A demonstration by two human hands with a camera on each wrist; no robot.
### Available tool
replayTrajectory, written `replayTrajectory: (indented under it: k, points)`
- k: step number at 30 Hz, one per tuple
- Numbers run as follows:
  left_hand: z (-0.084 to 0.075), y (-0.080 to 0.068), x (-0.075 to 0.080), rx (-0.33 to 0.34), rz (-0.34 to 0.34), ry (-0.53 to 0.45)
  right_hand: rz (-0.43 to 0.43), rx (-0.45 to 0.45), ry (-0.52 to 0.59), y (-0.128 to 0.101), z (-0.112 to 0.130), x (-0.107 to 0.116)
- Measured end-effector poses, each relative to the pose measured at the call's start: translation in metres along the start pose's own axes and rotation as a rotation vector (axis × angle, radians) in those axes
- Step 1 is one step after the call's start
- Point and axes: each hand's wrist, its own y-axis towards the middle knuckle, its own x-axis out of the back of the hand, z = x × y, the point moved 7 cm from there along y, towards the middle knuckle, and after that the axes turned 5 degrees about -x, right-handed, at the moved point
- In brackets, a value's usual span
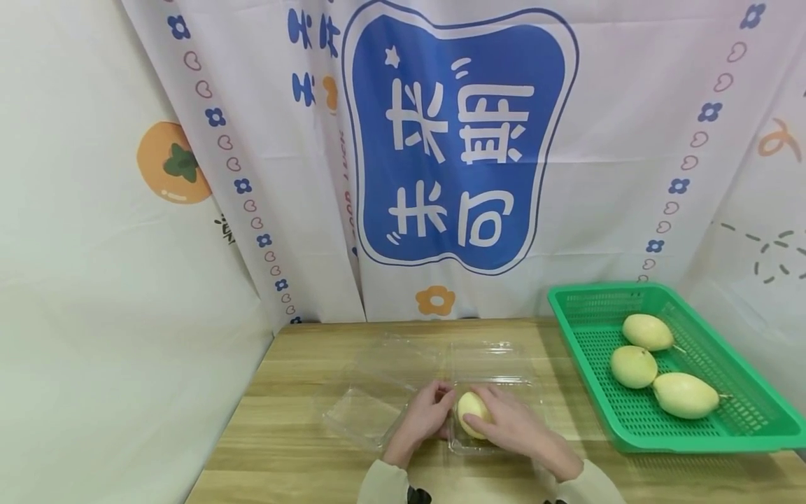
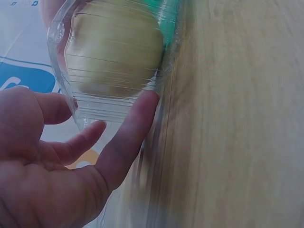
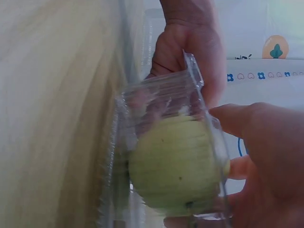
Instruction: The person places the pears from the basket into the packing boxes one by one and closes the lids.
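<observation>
In the head view, a pale yellow pear point(image 1: 470, 413) sits in the near part of an opened clear plastic clamshell box point(image 1: 472, 446). My right hand point(image 1: 513, 423) holds the pear from the right, thumb on its near side and fingers over its far side. My left hand point(image 1: 429, 411) is at the box's left wall. The left wrist view shows that hand point(image 2: 61, 156) with fingertips at the rim and low on the ribbed wall point(image 2: 109, 107). In the right wrist view, the pear point(image 3: 173, 164) shows through the clear wall, with my right hand point(image 3: 270, 156) beside it.
Another opened clear plastic box point(image 1: 365, 416) lies on the wooden table point(image 1: 277, 420) to the left. A green basket point(image 1: 686, 442) at the right holds a pear point(image 1: 647, 332), a second pear point(image 1: 632, 367) and a third pear point(image 1: 685, 395). A printed curtain point(image 1: 403, 294) hangs behind the table.
</observation>
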Motion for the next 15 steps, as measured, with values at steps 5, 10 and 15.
replayTrajectory:
  k: [5,10,15]
  points:
    - [0.0,-0.002,0.001,0.016,0.003,0.004,0.002,-0.026,-0.028,-0.001,0.0,0.009]
    - [-0.002,-0.004,0.002,0.018,0.014,-0.028,0.004,-0.044,-0.065,-0.002,-0.003,0.017]
    - [-0.002,-0.004,0.0,0.029,0.023,-0.051,-0.04,0.002,-0.088,-0.002,-0.002,0.031]
